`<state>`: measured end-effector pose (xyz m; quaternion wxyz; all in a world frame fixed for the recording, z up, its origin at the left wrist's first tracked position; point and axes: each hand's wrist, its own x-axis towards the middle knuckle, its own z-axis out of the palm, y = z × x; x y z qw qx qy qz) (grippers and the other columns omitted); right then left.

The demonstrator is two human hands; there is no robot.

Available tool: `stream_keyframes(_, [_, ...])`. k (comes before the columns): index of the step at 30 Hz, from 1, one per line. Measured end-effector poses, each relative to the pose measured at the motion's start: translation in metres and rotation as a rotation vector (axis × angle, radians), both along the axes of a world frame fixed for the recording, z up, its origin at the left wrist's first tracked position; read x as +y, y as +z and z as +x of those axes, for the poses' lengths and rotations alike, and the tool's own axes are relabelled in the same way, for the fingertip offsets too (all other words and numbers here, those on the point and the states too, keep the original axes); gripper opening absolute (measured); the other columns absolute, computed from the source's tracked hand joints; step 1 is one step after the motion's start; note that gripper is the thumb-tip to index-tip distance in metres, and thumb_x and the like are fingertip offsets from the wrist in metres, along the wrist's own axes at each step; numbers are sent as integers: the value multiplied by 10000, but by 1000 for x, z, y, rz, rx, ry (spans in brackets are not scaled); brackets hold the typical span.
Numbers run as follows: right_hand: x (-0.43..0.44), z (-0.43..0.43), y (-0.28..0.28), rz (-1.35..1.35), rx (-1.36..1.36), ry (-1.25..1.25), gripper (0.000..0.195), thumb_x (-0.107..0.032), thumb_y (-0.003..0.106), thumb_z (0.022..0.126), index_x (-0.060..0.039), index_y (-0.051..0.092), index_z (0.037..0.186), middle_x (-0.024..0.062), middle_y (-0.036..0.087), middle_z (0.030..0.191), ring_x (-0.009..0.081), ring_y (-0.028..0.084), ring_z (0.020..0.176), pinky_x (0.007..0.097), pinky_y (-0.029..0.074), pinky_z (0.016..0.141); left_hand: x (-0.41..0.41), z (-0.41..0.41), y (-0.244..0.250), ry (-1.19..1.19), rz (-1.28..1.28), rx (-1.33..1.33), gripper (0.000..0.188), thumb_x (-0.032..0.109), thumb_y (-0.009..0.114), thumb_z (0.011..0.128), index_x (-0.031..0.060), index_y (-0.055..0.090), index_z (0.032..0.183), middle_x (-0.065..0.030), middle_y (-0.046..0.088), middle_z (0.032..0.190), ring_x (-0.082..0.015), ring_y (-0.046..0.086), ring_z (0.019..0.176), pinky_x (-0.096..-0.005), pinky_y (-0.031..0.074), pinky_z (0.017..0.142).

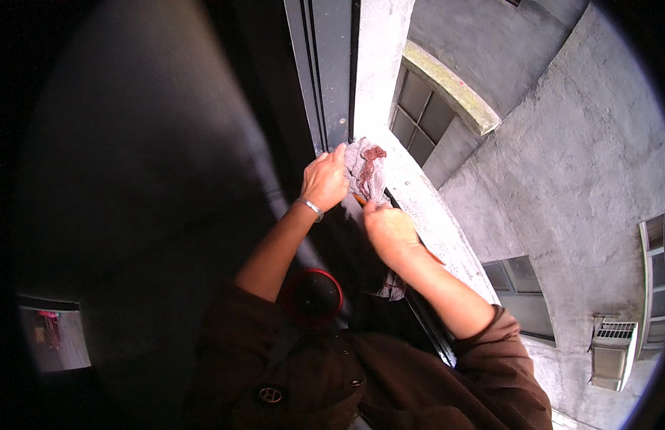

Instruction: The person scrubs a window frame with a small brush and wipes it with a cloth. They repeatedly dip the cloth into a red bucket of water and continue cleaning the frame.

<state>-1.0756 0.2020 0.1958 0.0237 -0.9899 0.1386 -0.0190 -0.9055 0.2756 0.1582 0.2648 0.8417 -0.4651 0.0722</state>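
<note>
A crumpled, greyish-pink cloth [368, 167] with a reddish-brown patch lies bunched at the corner where the window's metal frame [337, 70] meets the sill. My left hand [326, 180], with a silver-coloured band at the wrist, presses against the cloth's left edge with bent fingers. Just below the cloth, my right hand [388, 228] is closed around a thin orange tool [359, 199]. Its tip shows beside my fingers, and a thin reddish-orange length appears by my right wrist. What kind of tool it is, I cannot tell. The fingers of my right hand also touch the cloth's lower edge.
The pale outer sill [440, 215] curves down to the right, with an outside wall, windows and an air-conditioner unit [613, 352] beyond. A round, red-rimmed container [340, 293] stands below my hands. Another piece of cloth [392, 287] lies near the lower track. The left side is dark.
</note>
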Motion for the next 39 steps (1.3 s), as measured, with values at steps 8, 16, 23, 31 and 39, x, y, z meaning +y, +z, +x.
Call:
stream_keyframes(8, [-6,70,-38,228,-255,-87,154,-95,533,830,-1,633,899,212,670,811,362,672,755,453,540,693,-5,0,-20,134,-458,409,470,38,692,701,63,570,1154,-173,659,984,-334,637,913,-393,507,813])
stream_keyframes(16, [-34,-44,-10,1081,-642,-526,217,-139,586,873,-2,613,1040,82,619,642,127,554,541,288,443,499,-38,-113,23,-202,-529,235,374,10,651,724,24,586,1092,-168,638,1024,-308,630,922,-372,508,802])
stream_keyframes(23, [-46,-122,-11,1568,-704,-701,607,19,467,854,-54,287,1429,17,547,660,66,410,452,201,293,366,-90,-164,48,-417,-488,42,286,88,616,706,81,597,991,-75,596,900,-275,537,943,-409,428,796])
stream_keyframes(31, [-71,-124,-15,1489,-505,-698,650,-31,521,899,-44,208,1469,30,563,638,85,445,467,238,328,379,-92,-134,24,-86,-164,-224,458,285,670,782,43,540,1148,-171,540,1187,-329,487,1139,-468,353,957])
stream_keyframes(39, [-92,-117,-28,1007,-478,-624,166,-68,562,898,-1,598,1046,59,609,649,142,592,581,292,469,550,-66,-132,20,-231,-460,175,181,145,643,789,50,603,938,-135,603,926,-327,561,901,-413,438,812])
